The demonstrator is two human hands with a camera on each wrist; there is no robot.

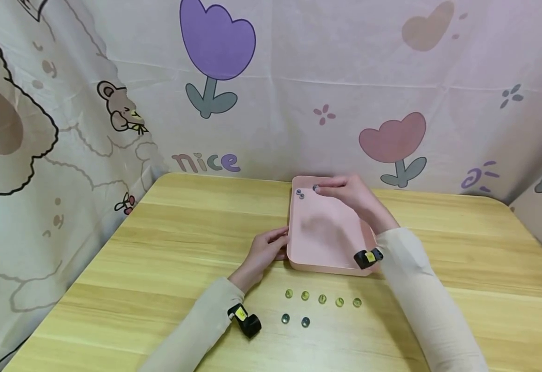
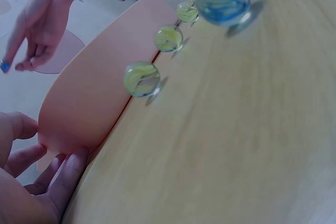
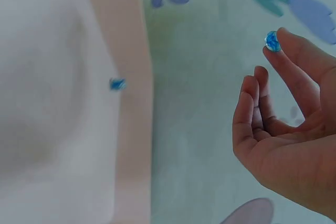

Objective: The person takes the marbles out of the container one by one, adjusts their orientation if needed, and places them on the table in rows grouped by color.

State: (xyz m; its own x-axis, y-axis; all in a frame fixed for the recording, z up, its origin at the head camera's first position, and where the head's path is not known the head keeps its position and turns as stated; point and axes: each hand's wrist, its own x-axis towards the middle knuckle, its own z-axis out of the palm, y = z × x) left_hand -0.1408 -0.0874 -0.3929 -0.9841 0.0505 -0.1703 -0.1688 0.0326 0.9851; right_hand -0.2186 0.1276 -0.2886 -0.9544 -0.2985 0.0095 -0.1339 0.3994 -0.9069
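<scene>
My right hand (image 1: 353, 194) pinches a blue glass marble (image 3: 272, 41) between thumb and index finger, over the far end of a pink tray (image 1: 319, 253). Its other fingers are loosely bent in the right wrist view. Close by, two blue marbles (image 1: 300, 194) lie in the tray's far left corner. My left hand (image 1: 263, 252) rests on the table with its fingers against the outside of the tray's left wall, near the front corner. In the left wrist view its fingertips (image 2: 77, 158) touch the pink wall.
In front of the tray, several yellow-green marbles (image 1: 322, 299) lie in a row on the wooden table (image 1: 196, 222). Nearer to me are two blue marbles (image 1: 285, 319). A printed curtain (image 1: 298, 129) hangs behind the table and along its left side.
</scene>
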